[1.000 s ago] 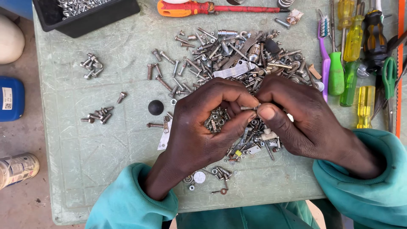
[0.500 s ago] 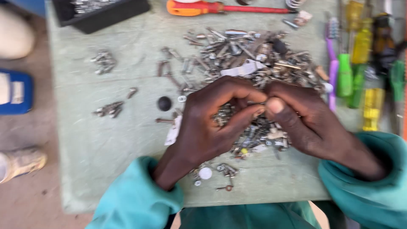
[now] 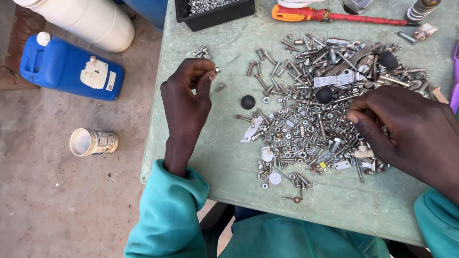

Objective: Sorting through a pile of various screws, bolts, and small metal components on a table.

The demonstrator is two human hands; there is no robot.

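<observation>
While the left hand (image 3: 186,98) pinches one screw (image 3: 216,70) just beside the small sorted group (image 3: 201,51) at ten o'clock, the right hand (image 3: 406,129) rests fingertips-down, pinched closed, on the pile (image 3: 315,114). Judging by the heap, sorting has barely begun; most hardware remains.

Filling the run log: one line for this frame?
left hand: pinching small screw over table | right hand: fingertips in hardware pile | black bin: top edge
</observation>
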